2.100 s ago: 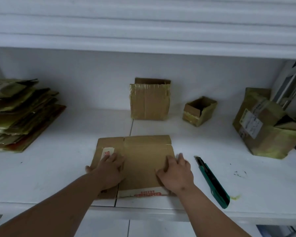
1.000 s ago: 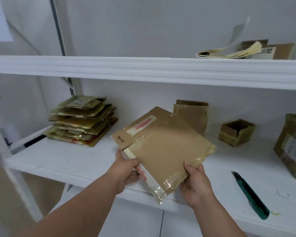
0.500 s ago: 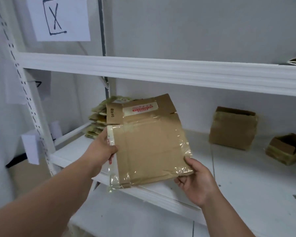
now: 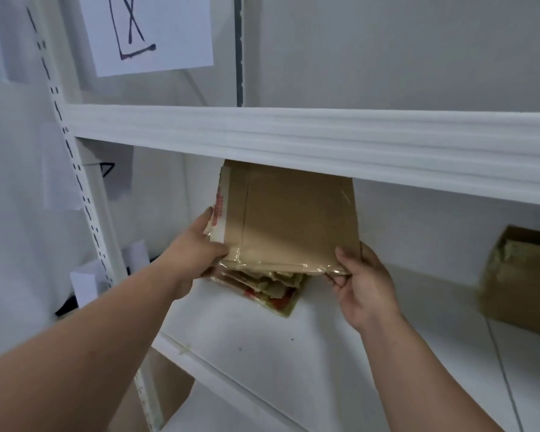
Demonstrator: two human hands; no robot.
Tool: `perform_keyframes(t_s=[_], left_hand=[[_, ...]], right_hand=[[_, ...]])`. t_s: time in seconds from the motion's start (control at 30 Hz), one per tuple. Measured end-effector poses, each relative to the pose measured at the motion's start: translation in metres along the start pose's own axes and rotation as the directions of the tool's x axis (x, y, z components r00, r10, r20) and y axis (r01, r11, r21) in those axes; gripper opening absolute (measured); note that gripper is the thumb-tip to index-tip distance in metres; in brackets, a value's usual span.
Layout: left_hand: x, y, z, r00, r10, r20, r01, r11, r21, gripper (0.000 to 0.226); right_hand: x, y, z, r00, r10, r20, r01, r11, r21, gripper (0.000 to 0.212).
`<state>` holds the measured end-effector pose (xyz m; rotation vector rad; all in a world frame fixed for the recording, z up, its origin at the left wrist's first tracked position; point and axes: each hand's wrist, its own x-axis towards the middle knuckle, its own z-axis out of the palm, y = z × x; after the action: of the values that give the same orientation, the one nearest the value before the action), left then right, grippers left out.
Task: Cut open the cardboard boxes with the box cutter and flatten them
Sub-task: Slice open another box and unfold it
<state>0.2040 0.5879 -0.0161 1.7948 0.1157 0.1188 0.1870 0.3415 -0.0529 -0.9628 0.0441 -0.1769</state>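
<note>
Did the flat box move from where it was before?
Yes. The flat box left the shelf middle and now sits leftward, over the pile.

Both forearms are bare, no sleeves; left hand [image 4: 194, 257] and right hand [image 4: 362, 285] ungloved.

Soft even light; blurred, warped edges

A white sheet of paper [image 4: 150, 32] bearing a hand-drawn X is hanging above white metal shelving [image 4: 293, 141], beside its perforated upright [image 4: 85, 194].
</note>
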Motion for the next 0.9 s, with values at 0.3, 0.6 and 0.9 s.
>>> perform_keyframes(t_s=[0.3, 0.6, 0.9], left_hand=[[0.104, 0.019, -0.014, 0.921, 0.388, -0.023, -0.345, 0.842, 0.415, 0.048], [0.195, -0.009, -0.012, 0.931, 0.247, 0.269, -0.354, 0.428, 0.832, 0.046], [0.215, -0.034, -0.002, 0.855, 0.208, 0.475, -0.517, 0.270, 0.812, 0.069]], right_hand=[[0.065, 0.015, 0.053, 0.967, -0.237, -0.090, 0.178, 0.889, -0.422, 0.045], [0.103, 0.044, 0.073, 0.960, -0.253, -0.120, -0.058, 0.239, -0.969, 0.063], [0.108, 0.070, 0.082, 0.987, -0.154, 0.046, -0.019, -0.396, -0.918, 0.087]])
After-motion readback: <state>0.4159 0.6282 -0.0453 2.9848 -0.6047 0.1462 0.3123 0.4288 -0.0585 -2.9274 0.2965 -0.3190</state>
